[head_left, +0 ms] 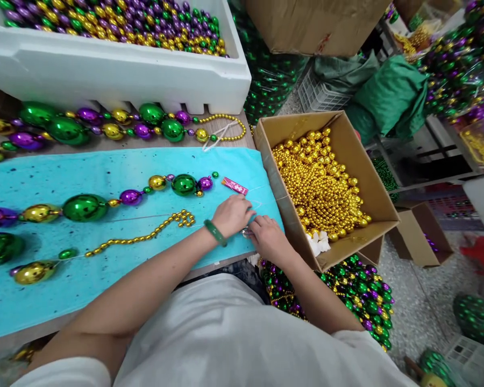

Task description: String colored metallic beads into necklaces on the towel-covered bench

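My left hand (pixel 230 216), with a green bangle at the wrist, is closed at the right end of the blue cloth (pixel 133 161). Thin clear string (pixel 257 204) shows beside its fingertips. My right hand (pixel 271 236) is closed just against it, with a small shiny metal thing (pixel 247 232) partly hidden at its fingers; I cannot make out its kind. Left of my hands lies a strand of small gold beads (pixel 137 237) on string. Above it runs a row of large green, gold and purple beads (pixel 84 207). A pink printed packet (pixel 234 185) lies just beyond my left hand.
A cardboard box (pixel 375 199) of gold bead strands stands right of the cloth. Behind the cloth are finished-looking bead necklaces (pixel 151 114) and a white foam bin (pixel 116 70) of loose beads. More bead strands (pixel 358 290) are piled below, at right.
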Demonstrator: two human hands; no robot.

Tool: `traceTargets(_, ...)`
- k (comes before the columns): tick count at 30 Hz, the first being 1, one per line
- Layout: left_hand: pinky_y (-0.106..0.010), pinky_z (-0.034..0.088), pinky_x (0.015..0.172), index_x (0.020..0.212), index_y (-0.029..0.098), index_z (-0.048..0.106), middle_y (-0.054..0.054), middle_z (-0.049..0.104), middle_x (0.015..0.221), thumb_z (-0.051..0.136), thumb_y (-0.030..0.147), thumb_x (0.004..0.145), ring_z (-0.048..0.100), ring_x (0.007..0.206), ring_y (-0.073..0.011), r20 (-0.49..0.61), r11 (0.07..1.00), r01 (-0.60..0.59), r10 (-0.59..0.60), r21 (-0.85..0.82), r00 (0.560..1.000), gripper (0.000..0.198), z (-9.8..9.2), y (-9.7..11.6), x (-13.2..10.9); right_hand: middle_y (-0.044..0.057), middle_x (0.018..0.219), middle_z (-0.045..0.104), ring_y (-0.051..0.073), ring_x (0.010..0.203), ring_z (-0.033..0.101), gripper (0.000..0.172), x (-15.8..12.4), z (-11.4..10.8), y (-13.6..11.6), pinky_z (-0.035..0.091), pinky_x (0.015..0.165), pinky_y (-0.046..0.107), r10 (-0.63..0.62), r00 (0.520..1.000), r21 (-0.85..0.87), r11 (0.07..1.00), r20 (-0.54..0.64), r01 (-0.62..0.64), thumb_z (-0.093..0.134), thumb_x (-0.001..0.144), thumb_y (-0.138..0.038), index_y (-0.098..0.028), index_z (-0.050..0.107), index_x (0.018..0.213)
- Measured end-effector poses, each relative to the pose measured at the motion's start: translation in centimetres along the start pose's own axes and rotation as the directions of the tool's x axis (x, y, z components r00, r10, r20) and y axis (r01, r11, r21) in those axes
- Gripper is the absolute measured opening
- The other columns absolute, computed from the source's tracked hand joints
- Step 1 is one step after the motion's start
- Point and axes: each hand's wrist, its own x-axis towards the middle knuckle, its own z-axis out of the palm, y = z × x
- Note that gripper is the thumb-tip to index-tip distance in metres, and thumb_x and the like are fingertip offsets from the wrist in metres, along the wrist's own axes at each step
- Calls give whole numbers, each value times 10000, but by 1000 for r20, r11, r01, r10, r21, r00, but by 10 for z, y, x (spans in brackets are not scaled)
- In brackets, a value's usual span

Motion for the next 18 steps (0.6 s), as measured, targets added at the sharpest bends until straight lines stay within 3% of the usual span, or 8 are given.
traceTargets(3, -336, 483, 806, 824, 160, 745, -96, 690, 914, 560, 214, 832, 625, 908, -231, 26, 992, 17, -14, -127, 1000, 193, 9, 0, 13, 130, 993, 600, 250, 935, 517, 143, -6, -7, 8, 418, 814, 371, -27, 1000, 94, 995, 2, 26, 451, 916, -174, -144, 591, 914)
traceTargets(6, -306, 498, 709, 776, 162, 732, -59, 693, 750, 580, 225, 801, 641, 752, -193, 50, 882, 168, -163, -440, 985, 166, 5, -10, 11, 70, 898, 585, 184, 828, 538, 72, -17, -19, 18, 434, 762, 312, -2, 999, 412, 911, -46, 21, 469, 883, -143, -168, 536, 876)
traceTargets(9, -262, 479, 549, 779, 150, 715, -16, 645, 607, 606, 277, 761, 581, 545, -139, 167, 584, 345, -337, -734, 926, 170, -5, -22, 0, 6, 815, 545, 137, 728, 536, 48, -23, -23, 24, 437, 674, 263, 81, 991, 754, 656, -102, 24, 477, 901, -233, -203, 475, 863)
traceTargets(11, -239, 449, 499, 799, 141, 716, -10, 643, 608, 640, 319, 724, 538, 497, -112, 180, 461, 359, -387, -812, 904, 208, -12, -28, -8, -24, 763, 508, 123, 651, 531, 86, -21, -17, 23, 424, 593, 244, 139, 987, 892, 451, -74, 4, 470, 910, -299, -220, 446, 887)
traceTargets(14, -218, 404, 474, 812, 141, 724, 4, 611, 573, 673, 387, 693, 492, 485, -95, 106, 468, 303, -402, -830, 910, 278, -19, -30, -18, -33, 766, 523, 106, 583, 506, 114, -10, -2, 15, 391, 532, 230, 208, 977, 964, 267, -37, -21, 482, 898, -333, -230, 440, 923)
traceTargets(18, -220, 384, 480, 798, 149, 723, 14, 575, 539, 642, 415, 724, 471, 492, -99, 5, 562, 246, -395, -790, 919, 288, -21, -27, -26, -34, 715, 552, 111, 596, 477, 214, 4, 10, 4, 374, 562, 235, 316, 947, 976, 220, -63, -9, 563, 838, -355, -219, 511, 995)
